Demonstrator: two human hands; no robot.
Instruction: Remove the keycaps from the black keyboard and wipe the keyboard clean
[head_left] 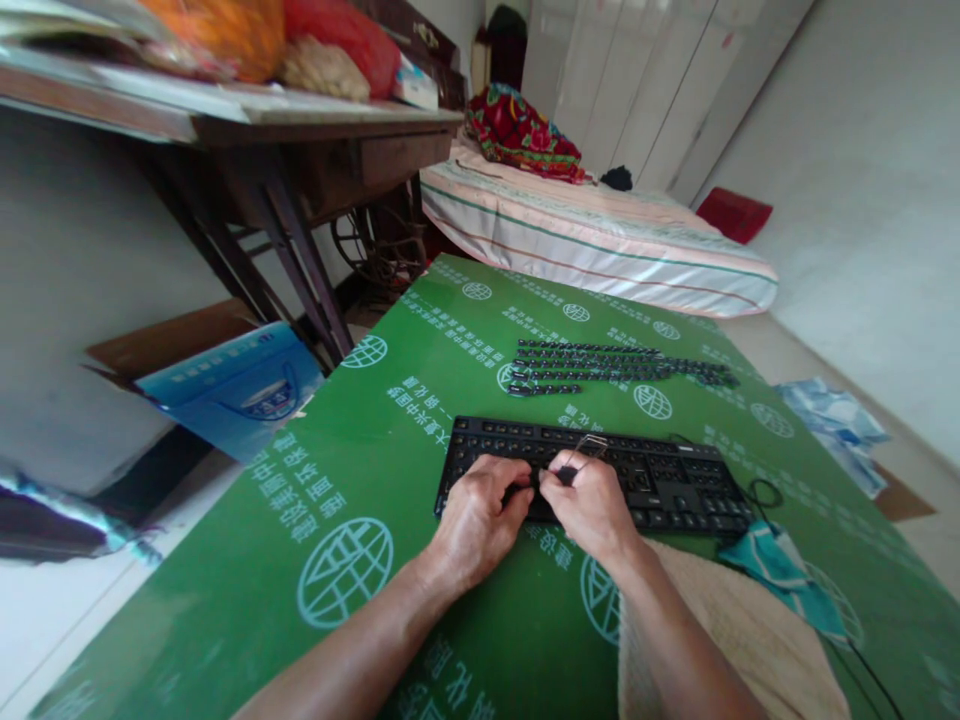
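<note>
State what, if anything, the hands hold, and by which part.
The right hand holds a thin silvery wire tool by the end opposite its bent loop; whether the left hand holds anything cannot be told.

- Left forearm (367, 640) here, bare, slanting in from the near side toward the far right; the left wrist (442, 570) sits low, a slight bend to it;
- left hand (480, 510) now, back upward, knuckles rounded; fingers curled down, thumb drawn in close, tips pointing right;
- over to the right forearm (682, 630), bare too, angling from near right toward far left;
- right hand (589, 500), fingers tightly bent, thumb and forefinger brought together; the two hands nearly meet, just a narrow gap between the fingertips!
</note>
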